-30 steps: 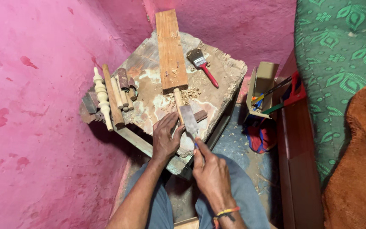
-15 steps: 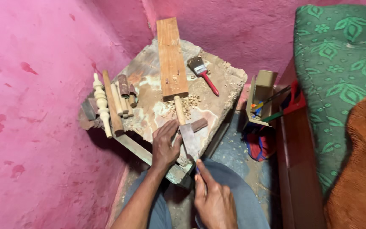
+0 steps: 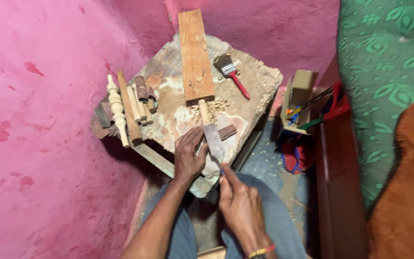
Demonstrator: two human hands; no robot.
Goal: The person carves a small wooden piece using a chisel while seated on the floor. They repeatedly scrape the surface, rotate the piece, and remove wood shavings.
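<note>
left hand pins pale round wooden dowel on worn block — right hand closed on flat grey metal file, steadying the stroke.

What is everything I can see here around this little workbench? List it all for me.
workbench: one, worn pale slab, centre
plank: one, brown, lying on the bench's far side
paintbrush: one, red handle, right of the plank
wooden dowel: one, pale, butted against the plank's end
flat blade tool: one, grey, laid on the dowel
turned spindle: one, cream, bench's left edge
wood sticks: several, tan and brown, beside the spindle
tool box: one, tan, right of the bench
left hand: presses on the blade
right hand: grips the tool's handle end
</note>
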